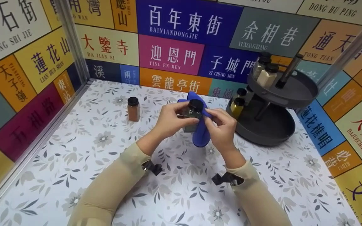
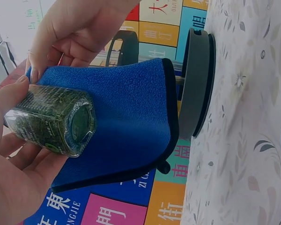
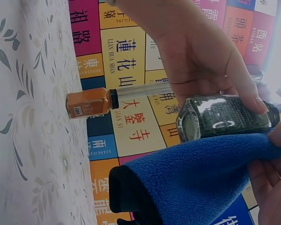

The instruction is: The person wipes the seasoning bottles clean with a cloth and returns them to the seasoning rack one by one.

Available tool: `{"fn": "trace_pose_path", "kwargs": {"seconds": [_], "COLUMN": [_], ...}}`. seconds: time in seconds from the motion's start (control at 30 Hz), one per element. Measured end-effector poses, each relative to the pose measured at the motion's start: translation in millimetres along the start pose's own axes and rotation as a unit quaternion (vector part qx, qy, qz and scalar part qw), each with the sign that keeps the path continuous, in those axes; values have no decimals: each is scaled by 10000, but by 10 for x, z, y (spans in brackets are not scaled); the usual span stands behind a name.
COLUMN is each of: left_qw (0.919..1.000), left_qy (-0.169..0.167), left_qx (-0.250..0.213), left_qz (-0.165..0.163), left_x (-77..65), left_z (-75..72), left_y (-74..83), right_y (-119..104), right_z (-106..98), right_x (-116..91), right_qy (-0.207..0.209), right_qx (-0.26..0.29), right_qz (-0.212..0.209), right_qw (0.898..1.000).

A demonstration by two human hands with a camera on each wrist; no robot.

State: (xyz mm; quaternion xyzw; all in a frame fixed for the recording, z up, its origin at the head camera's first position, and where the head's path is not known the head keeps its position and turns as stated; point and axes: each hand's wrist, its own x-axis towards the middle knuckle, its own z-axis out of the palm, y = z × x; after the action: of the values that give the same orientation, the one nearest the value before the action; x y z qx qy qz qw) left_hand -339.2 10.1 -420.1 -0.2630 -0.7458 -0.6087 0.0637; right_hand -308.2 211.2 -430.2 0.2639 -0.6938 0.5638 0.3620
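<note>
My left hand [image 1: 173,118] grips a glass spice jar [image 2: 54,119] of dark green flakes with a black lid, thumb on one side and fingers on the other. It is held up over the table. A blue cloth [image 2: 131,117] with black edging hangs down beside the jar. My right hand [image 1: 222,127] pinches the cloth between thumb and fingers close to the lid end. In the right wrist view the cloth [image 3: 196,164] lies along the jar's side and covers part of it.
A jar of orange-brown powder [image 1: 133,110] with a black lid stands at the left on the floral tablecloth [image 1: 90,157]. To the right stands a dark two-tier round rack [image 1: 266,138] with several jars on its tiers. Panels printed with place names surround the table.
</note>
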Motion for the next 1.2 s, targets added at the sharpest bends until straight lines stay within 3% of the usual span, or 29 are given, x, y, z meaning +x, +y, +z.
{"fn": "trace_pose_path", "kwargs": {"seconds": [0.43, 0.8, 0.93, 1.2], "left_qw": [9994, 9989, 9991, 9976], "left_qy": [293, 307, 266, 580], "left_qx": [180, 337, 329, 270], "left_qz": [37, -47, 27, 281], "left_x": [19, -10, -14, -1], "left_z": [-35, 3, 1, 30], "left_y": [-35, -77, -72, -77], "right_y": [0, -32, -53, -50], "right_z": [32, -14, -19, 38], "right_x": [-1, 40, 59, 7], "right_qy": [-205, -343, -238, -133], "right_qx": [131, -178, -123, -375], "right_qz": [-28, 867, 882, 917], "right_qw": [9997, 9955, 9957, 9950]}}
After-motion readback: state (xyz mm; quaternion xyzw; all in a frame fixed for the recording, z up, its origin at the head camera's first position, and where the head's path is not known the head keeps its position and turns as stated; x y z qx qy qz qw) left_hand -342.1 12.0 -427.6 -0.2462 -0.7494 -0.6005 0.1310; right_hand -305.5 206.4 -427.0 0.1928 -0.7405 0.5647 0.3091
